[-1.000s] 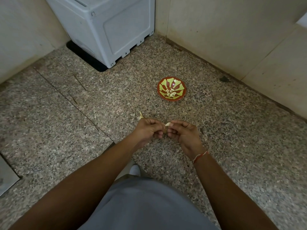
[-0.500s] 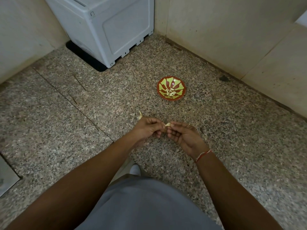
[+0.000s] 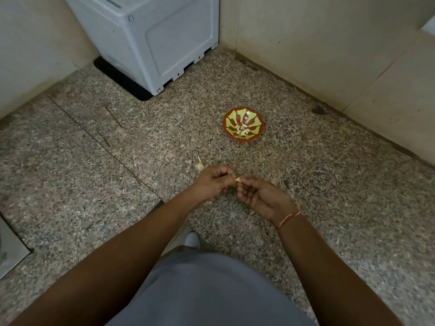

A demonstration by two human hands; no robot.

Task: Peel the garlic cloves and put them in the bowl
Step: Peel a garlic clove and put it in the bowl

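A small red bowl (image 3: pixel 254 118) with a green leaf pattern sits on the speckled stone floor, and several peeled garlic cloves (image 3: pixel 242 130) lie in its middle. Nearer to me, my left hand (image 3: pixel 211 182) and my right hand (image 3: pixel 261 196) meet with curled fingers and pinch one pale garlic clove (image 3: pixel 238 179) between their fingertips. Only the clove's tip shows between the fingers. A piece of garlic with papery skin (image 3: pixel 200 165) lies on the floor just behind my left hand.
A grey plastic appliance (image 3: pixel 153 36) on a black base stands in the far corner. Beige walls (image 3: pixel 329 48) close the floor at the back and right. A metal plate (image 3: pixel 9 252) lies at the left edge. My grey-clad knee (image 3: pixel 207 290) fills the bottom.
Both hands have stayed together on the clove, with only small shifts of the fingers. The bowl has not moved.
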